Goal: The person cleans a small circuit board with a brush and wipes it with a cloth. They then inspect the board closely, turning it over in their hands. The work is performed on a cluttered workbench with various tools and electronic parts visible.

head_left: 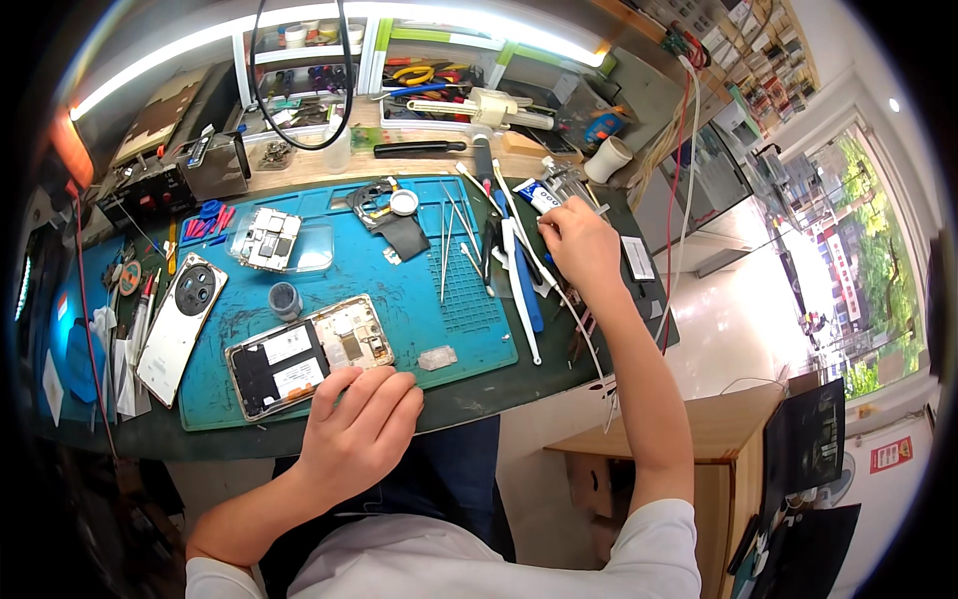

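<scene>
An opened phone body point(311, 351), with its black battery bay and bare inner parts facing up, lies on the blue repair mat point(479, 351). My left hand point(361, 424) rests at its near right edge, fingers loosely bent and slightly apart, with nothing visible in them. At the right end of the bench, my right hand point(582, 250) has its fingertips drawn together beside a blue-and-white tube point(537, 196) and a metal clamp-like holder point(571, 184). Whatever its fingers pinch is hidden. Below it lie a white stick-like tool point(520, 299) and a blue-handled tool point(529, 293).
A phone back cover with a round camera ring point(183, 329) leans left. On the mat are a small round jar point(285, 300), a clear box with a circuit board point(269, 240), tweezers point(444, 255) and a black flex part point(404, 238). A white cable point(589, 324) hangs over the right edge.
</scene>
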`<state>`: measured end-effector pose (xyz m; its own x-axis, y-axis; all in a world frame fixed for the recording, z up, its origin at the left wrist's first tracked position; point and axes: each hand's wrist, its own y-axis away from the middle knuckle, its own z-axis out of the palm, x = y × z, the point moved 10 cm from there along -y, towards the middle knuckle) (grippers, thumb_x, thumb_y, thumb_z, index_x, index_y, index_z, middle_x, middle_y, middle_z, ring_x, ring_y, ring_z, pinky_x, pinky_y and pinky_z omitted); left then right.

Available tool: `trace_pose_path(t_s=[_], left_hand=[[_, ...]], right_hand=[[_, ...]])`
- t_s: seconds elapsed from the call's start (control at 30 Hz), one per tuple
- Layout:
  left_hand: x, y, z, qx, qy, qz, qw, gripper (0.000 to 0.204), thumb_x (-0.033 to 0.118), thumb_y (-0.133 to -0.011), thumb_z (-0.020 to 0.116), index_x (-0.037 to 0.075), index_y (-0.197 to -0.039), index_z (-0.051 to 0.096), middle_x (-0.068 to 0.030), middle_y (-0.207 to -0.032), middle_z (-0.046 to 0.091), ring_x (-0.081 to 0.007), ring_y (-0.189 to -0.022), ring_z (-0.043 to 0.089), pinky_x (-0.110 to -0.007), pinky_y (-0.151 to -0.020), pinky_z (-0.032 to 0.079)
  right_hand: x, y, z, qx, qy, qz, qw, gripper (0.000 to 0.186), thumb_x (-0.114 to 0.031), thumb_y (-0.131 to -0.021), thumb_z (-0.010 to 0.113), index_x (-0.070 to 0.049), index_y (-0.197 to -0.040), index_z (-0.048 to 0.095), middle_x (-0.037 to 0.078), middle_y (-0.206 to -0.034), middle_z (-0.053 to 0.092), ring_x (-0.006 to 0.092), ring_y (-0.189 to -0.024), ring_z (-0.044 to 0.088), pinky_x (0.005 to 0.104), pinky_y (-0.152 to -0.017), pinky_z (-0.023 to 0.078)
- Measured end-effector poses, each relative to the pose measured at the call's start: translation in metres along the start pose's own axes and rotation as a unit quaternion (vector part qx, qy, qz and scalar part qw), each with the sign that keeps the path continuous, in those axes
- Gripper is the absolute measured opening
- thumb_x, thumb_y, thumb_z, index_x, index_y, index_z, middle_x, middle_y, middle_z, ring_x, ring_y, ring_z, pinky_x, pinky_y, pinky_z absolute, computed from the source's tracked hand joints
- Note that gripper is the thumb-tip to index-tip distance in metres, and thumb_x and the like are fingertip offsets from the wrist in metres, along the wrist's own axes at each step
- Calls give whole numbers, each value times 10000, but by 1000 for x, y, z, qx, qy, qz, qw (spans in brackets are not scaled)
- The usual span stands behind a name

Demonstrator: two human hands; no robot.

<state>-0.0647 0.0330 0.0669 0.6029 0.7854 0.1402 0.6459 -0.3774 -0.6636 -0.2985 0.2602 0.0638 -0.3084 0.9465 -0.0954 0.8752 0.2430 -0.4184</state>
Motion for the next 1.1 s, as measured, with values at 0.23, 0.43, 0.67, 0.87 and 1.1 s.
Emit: trace_pose_path(t_s=[0.23,0.43,0.67,0.87,1.1], left_hand=[[-1,0,0,2,8,-1,1000,197,64,-770,751,67,-958,691,-22,-1038,683,-187,-1003,640,-392,-965,414],[-2,2,-1,5,3,-2,1000,199,62,-767,754,67,-955,688,-23,-1040,680,-186,-1009,637,-393,-962,413],[-3,1,-1,0,12,-6,1000,195,67,-769,754,70,-952,686,-22,-1043,677,-185,-1014,637,-390,-964,407],[-2,0,-2,4,12,-3,1000,188,68,-773,754,70,-948,684,-21,-1040,675,-184,-1014,637,-391,-965,404],[-4,-3,-10,22,69,-20,997,271,45,-771,761,58,-1028,675,-41,-1074,675,-202,-994,636,-396,-921,442]], right_hand=[[46,3,6,-37,-424,232,875,219,-154,-944,680,5,-1092,716,25,-875,707,102,-745,633,284,-689,509],[3,16,-30,-30,-111,50,992,156,-165,-874,720,-86,-1007,740,96,-897,706,237,-746,667,354,-697,513],[-19,59,-24,-139,-71,51,986,135,-204,-850,748,-100,-936,740,50,-899,670,240,-827,674,373,-720,525],[-4,56,-15,-135,-98,59,984,170,-213,-841,758,-82,-947,734,68,-869,666,241,-771,669,353,-688,521],[-3,49,-82,-28,-311,112,943,71,-65,-901,673,-20,-954,664,41,-856,708,86,-780,677,237,-637,504]])
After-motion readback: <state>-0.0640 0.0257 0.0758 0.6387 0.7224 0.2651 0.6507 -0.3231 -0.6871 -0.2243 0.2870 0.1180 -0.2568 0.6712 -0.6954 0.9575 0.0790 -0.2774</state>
